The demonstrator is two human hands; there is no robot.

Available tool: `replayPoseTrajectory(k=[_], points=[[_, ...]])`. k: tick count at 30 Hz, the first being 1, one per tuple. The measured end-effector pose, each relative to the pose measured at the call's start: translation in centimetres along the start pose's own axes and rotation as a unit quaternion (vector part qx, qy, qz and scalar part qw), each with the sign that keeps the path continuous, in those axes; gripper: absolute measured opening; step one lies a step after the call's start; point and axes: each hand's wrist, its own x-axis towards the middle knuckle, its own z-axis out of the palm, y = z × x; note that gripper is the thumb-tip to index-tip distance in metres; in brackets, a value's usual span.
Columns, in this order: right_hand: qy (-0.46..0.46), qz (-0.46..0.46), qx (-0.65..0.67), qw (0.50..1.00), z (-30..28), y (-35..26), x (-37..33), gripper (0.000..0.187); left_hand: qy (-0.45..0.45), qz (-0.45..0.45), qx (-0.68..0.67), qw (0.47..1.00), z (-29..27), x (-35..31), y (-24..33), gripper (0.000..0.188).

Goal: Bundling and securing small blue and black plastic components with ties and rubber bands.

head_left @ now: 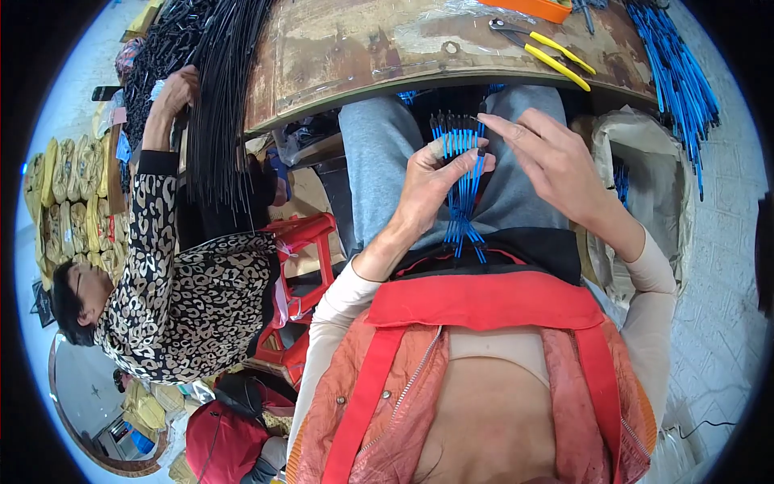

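In front of my lap, my left hand (435, 177) is closed around a bundle of thin blue rods (463, 189) with black ends. The rods fan out at the top and cross near their lower ends, close to my waist. One finger of that hand has a light wrapping on it. My right hand (556, 161) is at the upper right of the bundle. Its index finger is stretched toward the black end of a rod at the bundle's edge, and its other fingers are partly bent. I see nothing plainly gripped in it.
On the wooden table (347, 48) lie yellow-handled pliers (556, 58), by an orange tray (532, 8). More blue rods (677, 81) hang at the right, above a lined container (645, 161). At left, a person (185, 306) reaches toward black strips (226, 105), near a red stool (310, 242).
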Motion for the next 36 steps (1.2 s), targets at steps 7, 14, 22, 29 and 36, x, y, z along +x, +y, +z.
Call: replayPoseTrajectory(k=[7, 14, 22, 29, 36], points=[[0.062, -0.077, -0.08, 0.992, -0.2, 0.8, 1.4, 0.048, -0.004, -0.001, -0.012, 1.0, -0.5, 0.7, 0.6, 0.021], [0.059, -0.113, -0.125, 0.984, -1.5, 0.0, 3.2, 0.048, -0.014, 0.005, -0.004, 1.0, -0.5, 0.8, 2.2, 0.024], [0.075, -0.123, -0.12, 0.982, -1.0, -0.1, 4.1, 0.044, -0.024, 0.002, 0.015, 1.0, -1.3, 1.2, 2.1, 0.027], [0.072, -0.107, -0.067, 0.989, -0.5, 0.7, 4.5, 0.04, -0.028, -0.003, 0.026, 0.999, -1.6, 1.8, 2.0, 0.026], [0.077, -0.051, 0.026, 0.995, -0.4, 1.2, 6.0, 0.034, -0.03, -0.006, 0.037, 0.999, -1.8, 3.2, 2.9, 0.026]])
